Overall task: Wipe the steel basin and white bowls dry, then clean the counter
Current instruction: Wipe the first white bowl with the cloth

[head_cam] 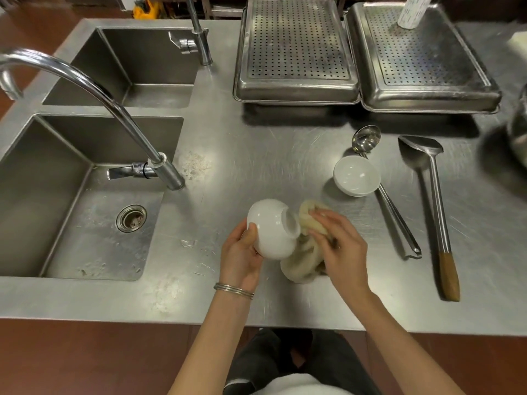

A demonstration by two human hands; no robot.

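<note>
the left hand (242,252) holds a white bowl (271,228) just above the counter (256,143), near its front edge. the bowl is tipped on its side, with its foot ring facing up and to the right and its mouth turned down towards the palm. the thumb (251,232) curls over the bowl's outer wall on the left side. the other fingers of that hand are hidden under the bowl, so how they lie cannot be told. thin metal bangles (233,290) circle the left wrist.

the right hand (339,243) grips a bunched beige cloth (302,260), its fingers (322,220) bent over the top of the wad. the upper part of the cloth touches the bowl just beside the foot ring, between the fingertips and the bowl. the rest of it sags down to the counter below the bowl.

a second white bowl (356,174) stands upright further back and to the right, well apart from both hands, touching the handle of a steel ladle (366,139). a spatula (433,195) with a wooden grip lies beside the ladle. the steel basin (519,132) shows only partly, blurred, at the right edge.

two upturned perforated trays (296,52) sit at the back of the counter. two sinks (79,209) with curved taps (114,109) fill the left side.
</note>
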